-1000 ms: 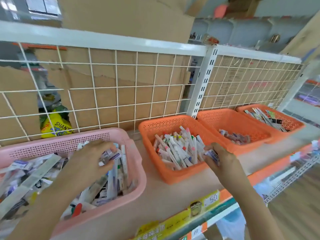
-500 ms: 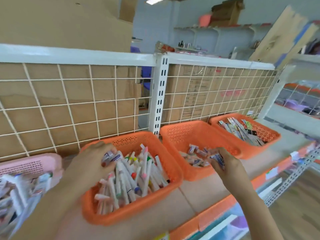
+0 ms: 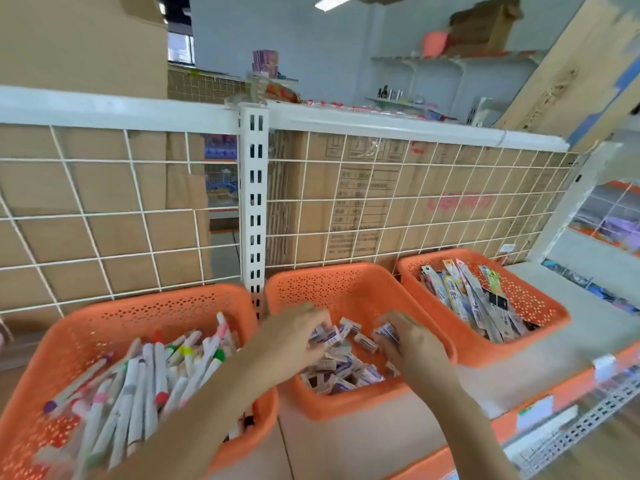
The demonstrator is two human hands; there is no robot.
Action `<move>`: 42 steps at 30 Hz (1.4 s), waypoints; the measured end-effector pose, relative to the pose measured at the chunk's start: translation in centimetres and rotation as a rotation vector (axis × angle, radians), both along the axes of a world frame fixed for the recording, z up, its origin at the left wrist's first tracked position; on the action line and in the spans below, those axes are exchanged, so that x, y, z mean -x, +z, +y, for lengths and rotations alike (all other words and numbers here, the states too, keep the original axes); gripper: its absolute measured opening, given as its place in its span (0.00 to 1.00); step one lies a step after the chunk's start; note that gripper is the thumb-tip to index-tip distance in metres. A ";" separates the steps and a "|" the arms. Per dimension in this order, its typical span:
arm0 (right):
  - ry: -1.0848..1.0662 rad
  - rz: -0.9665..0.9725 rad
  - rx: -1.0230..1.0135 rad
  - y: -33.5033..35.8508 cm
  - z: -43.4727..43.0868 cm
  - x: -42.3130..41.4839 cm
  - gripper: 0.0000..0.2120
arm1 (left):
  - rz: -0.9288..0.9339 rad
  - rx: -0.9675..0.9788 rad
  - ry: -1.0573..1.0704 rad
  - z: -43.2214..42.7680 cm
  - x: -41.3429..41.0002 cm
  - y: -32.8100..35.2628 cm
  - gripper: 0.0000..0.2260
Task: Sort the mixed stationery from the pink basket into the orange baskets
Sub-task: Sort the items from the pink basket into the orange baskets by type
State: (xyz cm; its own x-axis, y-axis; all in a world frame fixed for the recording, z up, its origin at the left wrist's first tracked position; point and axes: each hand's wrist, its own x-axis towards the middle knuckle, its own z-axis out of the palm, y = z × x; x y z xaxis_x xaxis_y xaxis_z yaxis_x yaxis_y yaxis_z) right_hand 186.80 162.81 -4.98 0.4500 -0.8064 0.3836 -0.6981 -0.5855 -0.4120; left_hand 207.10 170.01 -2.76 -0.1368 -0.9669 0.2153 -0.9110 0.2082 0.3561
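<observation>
Head view, person facing a shop shelf (image 3: pixel 571 341). Three orange baskets stand in a row on it, against a white wire grid (image 3: pixel 104 216) with cardboard boxes (image 3: pixel 381 202) behind. Left orange basket (image 3: pixel 156 313): heaped with markers (image 3: pixel 149 375), white barrels with coloured caps. Middle orange basket (image 3: pixel 329 285): a loose heap of eraser packets (image 3: pixel 346 368), white and purple, lying on its floor. Right orange basket (image 3: pixel 540 306): packaged pens (image 3: pixel 464 299), long flat packs lying roughly parallel. Both hands are over the middle orange basket, inside its rim. Right hand (image 3: pixel 412 351): fingers curled, pinching a small packet (image 3: pixel 387 330) at the fingertips, just above the heap near the basket's right wall. Left hand (image 3: pixel 294 341): the forearm crosses the near right corner of the left orange basket and the fingers are bent, with white-and-purple packets at the tips. Motion blur here is heavy, so it cannot be told whether this hand grips them or only touches them. The two hands are near each other but apart, with loose packets between them.
</observation>
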 end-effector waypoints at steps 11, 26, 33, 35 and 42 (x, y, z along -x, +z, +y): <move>-0.204 0.041 0.031 -0.6 -1.6 2.7 0.13 | -0.118 0.127 0.200 0.2 1.0 -1.9 0.16; -0.072 0.043 0.087 0.2 2.9 -1.9 0.14 | -0.170 0.196 0.711 14.5 -10.9 -3.0 0.17; 0.133 0.002 0.158 0.0 5.0 -8.5 0.12 | -0.101 0.194 0.954 22.8 -15.9 -2.9 0.14; 0.212 -0.004 0.171 0.3 6.2 -10.8 0.15 | -0.071 0.226 1.033 25.1 -17.4 -3.3 0.14; 0.373 0.023 0.146 0.9 11.3 -19.2 0.19 | -0.076 0.185 1.051 31.9 -22.7 -3.8 0.21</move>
